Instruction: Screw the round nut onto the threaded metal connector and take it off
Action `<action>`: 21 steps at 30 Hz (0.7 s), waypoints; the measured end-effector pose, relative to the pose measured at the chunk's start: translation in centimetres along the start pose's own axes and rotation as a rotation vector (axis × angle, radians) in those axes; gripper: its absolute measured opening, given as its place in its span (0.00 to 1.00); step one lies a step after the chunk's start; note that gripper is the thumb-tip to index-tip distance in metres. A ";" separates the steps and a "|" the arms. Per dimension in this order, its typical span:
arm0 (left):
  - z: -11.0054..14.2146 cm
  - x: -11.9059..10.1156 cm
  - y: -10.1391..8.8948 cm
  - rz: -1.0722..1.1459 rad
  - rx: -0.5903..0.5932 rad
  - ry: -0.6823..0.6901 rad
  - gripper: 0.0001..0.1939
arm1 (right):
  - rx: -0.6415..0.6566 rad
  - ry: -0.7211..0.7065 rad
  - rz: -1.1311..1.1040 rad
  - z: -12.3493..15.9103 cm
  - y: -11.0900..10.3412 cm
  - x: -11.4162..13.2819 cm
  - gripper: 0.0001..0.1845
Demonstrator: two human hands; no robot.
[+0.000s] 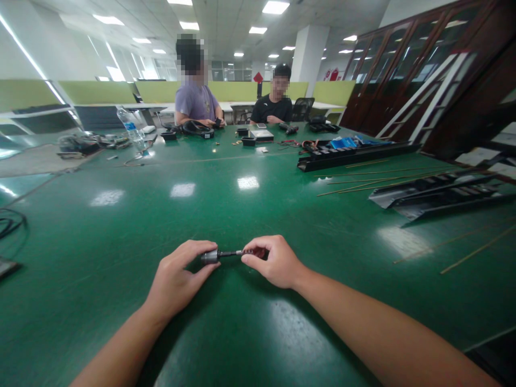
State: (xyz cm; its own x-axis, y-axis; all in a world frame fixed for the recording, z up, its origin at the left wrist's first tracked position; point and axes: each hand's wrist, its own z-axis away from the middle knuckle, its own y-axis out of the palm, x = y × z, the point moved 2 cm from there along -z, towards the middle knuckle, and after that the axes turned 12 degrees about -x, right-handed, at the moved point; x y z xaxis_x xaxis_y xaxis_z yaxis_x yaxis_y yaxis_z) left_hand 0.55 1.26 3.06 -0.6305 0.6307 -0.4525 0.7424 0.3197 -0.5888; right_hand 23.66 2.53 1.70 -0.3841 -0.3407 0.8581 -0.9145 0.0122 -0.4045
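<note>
Above the middle of the green tabletop, my left hand grips a small grey-and-black cylinder between thumb and fingers. A thin dark stem or cable runs from the cylinder's right end towards my other hand. There, my right hand pinches the far end with thumb and forefinger, beside a light-coloured band. Dark reddish coils or wires show partly within its fingers; the rest is hidden by the hand. I cannot make out exactly what kind of part the cylinder is.
Metal channels and thin rods lie on the right. Farther back is a long black rail with blue pieces. A water bottle stands back left. Two people are across the table. Black cable lies at the left edge.
</note>
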 end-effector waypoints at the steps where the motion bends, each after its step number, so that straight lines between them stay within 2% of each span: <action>1: 0.0 0.0 0.0 0.000 -0.003 0.000 0.13 | -0.002 -0.003 0.000 0.0 0.0 0.0 0.07; 17: 0.2 0.7 0.1 -0.009 0.000 -0.023 0.14 | -0.014 0.002 -0.006 0.0 0.0 -0.1 0.07; 21: 0.1 1.0 -0.2 -0.045 -0.024 -0.079 0.15 | -0.016 0.004 -0.019 0.0 0.0 0.0 0.07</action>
State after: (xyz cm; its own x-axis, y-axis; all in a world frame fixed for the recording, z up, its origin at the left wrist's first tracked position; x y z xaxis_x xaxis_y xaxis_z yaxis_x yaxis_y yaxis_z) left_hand -0.25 1.79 2.63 -0.6783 0.5582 -0.4779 0.7176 0.3634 -0.5941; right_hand 23.65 2.52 1.71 -0.3672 -0.3375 0.8668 -0.9235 0.0213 -0.3830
